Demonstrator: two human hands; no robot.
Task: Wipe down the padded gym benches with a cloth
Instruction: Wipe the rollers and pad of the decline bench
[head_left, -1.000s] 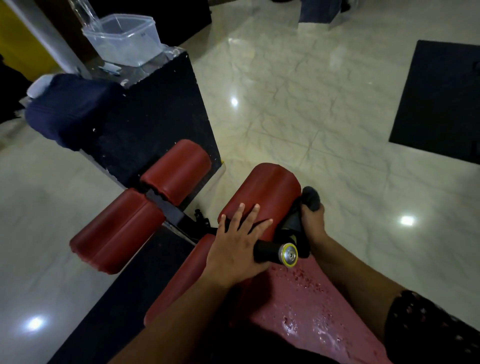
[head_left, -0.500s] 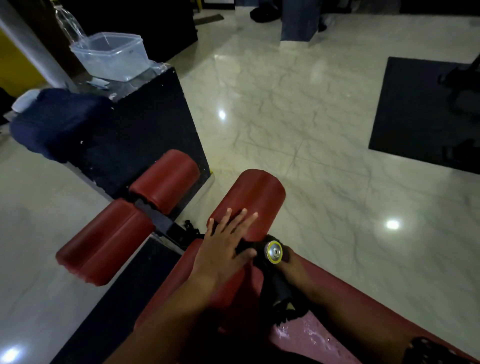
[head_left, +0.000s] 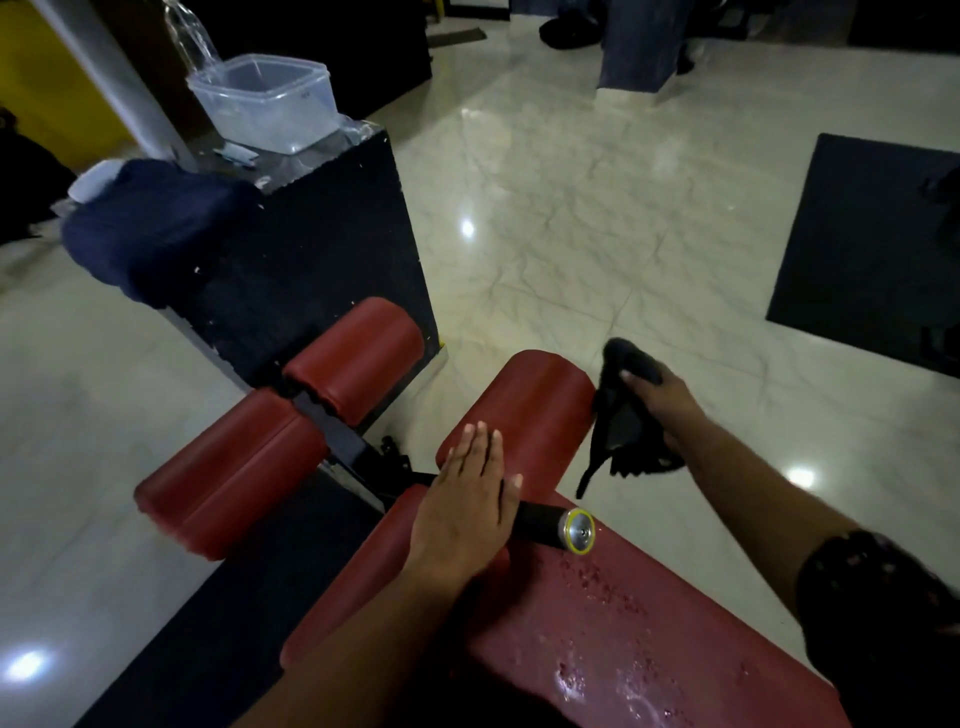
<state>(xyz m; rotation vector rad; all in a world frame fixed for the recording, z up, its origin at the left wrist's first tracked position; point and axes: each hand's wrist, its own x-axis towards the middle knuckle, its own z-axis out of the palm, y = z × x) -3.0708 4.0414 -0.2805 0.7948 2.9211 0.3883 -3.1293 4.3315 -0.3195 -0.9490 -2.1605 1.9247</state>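
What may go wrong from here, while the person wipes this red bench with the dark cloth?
1. Water drops lie on the bench seat close to the left hand, which rests flat; if it leans there, it may slip.
2. A loose end of the cloth hangs below the right hand, so it might catch on the metal-capped handle.

We see a dim, underexposed scene; lamp reflections form small glare spots on the polished floor (head_left: 571, 234). Wet droplets glint on the bench pad (head_left: 649, 613). Wide-angle distortion bends the edges; corners fall dark.
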